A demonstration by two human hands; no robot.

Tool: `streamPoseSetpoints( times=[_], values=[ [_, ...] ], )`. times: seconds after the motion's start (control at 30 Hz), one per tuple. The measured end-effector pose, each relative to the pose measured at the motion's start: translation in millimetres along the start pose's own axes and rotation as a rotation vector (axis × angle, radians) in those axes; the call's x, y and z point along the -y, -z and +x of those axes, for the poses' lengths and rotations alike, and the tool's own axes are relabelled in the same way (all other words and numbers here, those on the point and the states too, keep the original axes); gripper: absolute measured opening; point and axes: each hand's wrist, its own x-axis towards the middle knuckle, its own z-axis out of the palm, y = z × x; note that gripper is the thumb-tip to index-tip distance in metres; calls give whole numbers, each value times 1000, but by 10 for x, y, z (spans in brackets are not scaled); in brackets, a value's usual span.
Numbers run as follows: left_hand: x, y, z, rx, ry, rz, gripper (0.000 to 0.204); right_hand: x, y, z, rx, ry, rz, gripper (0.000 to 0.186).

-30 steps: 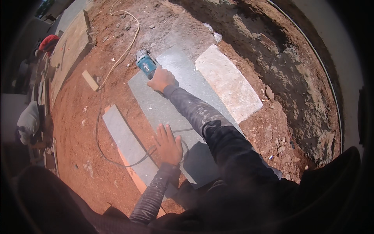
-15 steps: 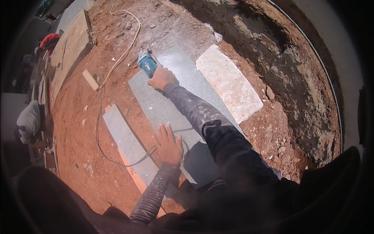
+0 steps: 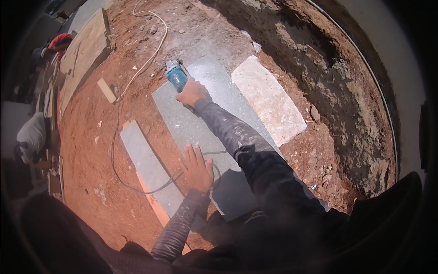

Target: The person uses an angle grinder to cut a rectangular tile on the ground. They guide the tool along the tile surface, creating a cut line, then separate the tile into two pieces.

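My right hand [image 3: 193, 93] is wrapped round the body of a teal angle grinder [image 3: 176, 76], out at the far end of a large grey stone slab [image 3: 182, 123]. The grinder's metal head sits close to the slab's far left edge; its disc is too small to make out. Flat on the slab's left edge, fingers stretched forward, rests my left hand [image 3: 198, 169]. A dark cable [image 3: 214, 152] passes by the left hand and across the slab. Pale dust lies over the slab's far part.
To the left lies a narrow grey stone strip [image 3: 148, 157], crossed by the cable. A rough whitish slab [image 3: 269, 98] is at the right, beside a dug trench [image 3: 337, 86]. A short wood block [image 3: 106, 91] and a pale cord [image 3: 153, 50] lie on red soil. A red-clad person [image 3: 60, 42] is far left.
My right hand and the grinder have shifted slightly to the right along the slab's far end. My left hand stays in place on the slab.
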Motion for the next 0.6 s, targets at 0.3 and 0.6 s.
streamPoseSetpoints(
  times=[0.3, 0.6],
  values=[
    [21, -39, -24, -38, -14, 0, 65, -43, -26, -28, 15, 1, -16, 75],
    [6, -36, -18, -40, -4, 1, 65, -82, -41, -35, 38, -10, -18, 77]
  ],
)
